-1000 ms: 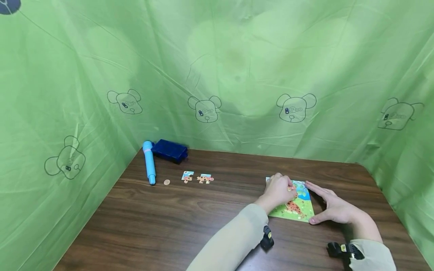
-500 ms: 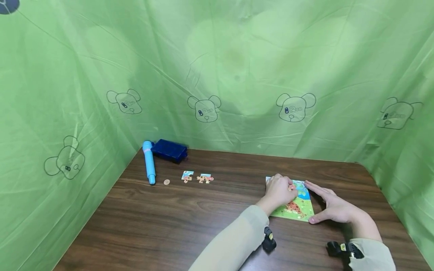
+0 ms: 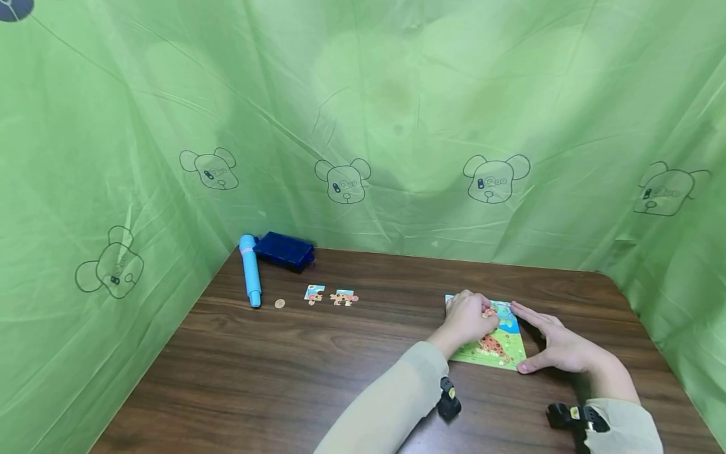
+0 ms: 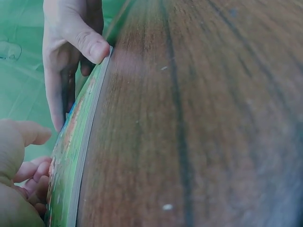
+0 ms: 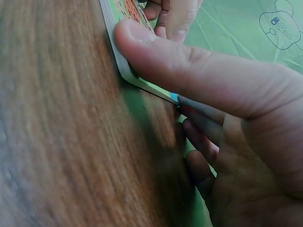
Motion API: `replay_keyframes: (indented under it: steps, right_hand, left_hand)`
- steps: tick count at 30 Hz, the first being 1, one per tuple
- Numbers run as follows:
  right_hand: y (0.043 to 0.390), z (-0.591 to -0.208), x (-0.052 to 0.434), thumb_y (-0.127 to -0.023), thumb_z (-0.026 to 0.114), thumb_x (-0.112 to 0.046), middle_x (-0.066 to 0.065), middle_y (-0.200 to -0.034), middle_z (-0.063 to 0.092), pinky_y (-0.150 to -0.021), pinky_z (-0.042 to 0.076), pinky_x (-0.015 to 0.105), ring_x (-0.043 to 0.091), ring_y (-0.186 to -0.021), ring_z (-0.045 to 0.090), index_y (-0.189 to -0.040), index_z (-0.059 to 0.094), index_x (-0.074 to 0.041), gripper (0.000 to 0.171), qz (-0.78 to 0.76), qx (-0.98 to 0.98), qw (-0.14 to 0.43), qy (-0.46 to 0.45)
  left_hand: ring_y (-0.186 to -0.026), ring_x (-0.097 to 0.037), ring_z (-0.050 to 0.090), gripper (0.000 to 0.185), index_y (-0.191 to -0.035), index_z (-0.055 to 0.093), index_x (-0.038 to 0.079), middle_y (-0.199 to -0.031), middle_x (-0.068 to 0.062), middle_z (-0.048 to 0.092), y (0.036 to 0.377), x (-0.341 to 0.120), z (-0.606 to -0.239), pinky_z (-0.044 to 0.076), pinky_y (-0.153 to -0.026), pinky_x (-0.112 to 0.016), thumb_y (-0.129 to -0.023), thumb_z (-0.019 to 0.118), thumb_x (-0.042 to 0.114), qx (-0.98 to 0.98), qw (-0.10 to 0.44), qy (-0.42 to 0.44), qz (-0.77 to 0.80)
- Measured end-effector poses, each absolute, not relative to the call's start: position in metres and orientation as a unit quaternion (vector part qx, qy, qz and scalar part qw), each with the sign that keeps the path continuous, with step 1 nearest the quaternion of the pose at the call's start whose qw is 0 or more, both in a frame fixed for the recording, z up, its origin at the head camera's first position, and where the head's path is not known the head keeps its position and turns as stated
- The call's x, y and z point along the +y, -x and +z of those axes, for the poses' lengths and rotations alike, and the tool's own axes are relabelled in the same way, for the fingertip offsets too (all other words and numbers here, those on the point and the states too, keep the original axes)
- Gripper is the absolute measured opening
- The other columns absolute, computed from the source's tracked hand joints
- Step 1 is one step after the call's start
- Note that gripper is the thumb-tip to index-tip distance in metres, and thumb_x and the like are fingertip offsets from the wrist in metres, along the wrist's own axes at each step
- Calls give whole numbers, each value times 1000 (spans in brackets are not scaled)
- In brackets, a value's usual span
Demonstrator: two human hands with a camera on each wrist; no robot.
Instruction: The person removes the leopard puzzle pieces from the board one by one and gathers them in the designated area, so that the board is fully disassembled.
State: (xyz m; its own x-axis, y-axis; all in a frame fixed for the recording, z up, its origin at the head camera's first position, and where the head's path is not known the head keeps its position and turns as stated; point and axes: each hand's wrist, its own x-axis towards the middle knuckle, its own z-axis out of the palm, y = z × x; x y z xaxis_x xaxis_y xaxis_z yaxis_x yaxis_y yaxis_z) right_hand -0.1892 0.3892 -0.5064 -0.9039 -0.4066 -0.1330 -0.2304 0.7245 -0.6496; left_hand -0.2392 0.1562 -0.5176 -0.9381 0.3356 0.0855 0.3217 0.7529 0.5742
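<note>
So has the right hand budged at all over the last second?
No, not visibly. Against the far right corner of the table in the head view, the right hand keeps its place at the puzzle board's right edge.

Wood grain underfoot, creased cloth behind.
From the table's middle: the dark tabletop is wood-grained and faintly sheened; at twelve, green cloth is hung, thin and rumpled. Towards three, the picture board is faced in smooth print over layered card; at ten, the tube and box look made of plastic – the box glossier.
</note>
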Motion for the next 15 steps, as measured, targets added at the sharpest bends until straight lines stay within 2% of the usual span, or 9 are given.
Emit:
replay_keyframes:
  steps: [11,15]
  right_hand:
    - [189,-506,389,-71,101,-40,27,-173,28,-105,33,81,52,-146,27,-172,30,-8,127,-321,922,127,177]
    - [189,-507,390,-71,101,-39,28,-172,28,-105,33,81,53,-144,28,-172,30,-9,127,-324,921,124,179]
  left_hand:
    - [-90,-1,56,25,-108,71,27,-89,24,62,243,163,-524,40,-86,-26,-90,86,36,936,0,-160,313]
    - [-93,-1,58,32,-114,73,26,-90,27,65,247,165,-530,42,-88,-26,-87,88,34,932,-5,-159,326]
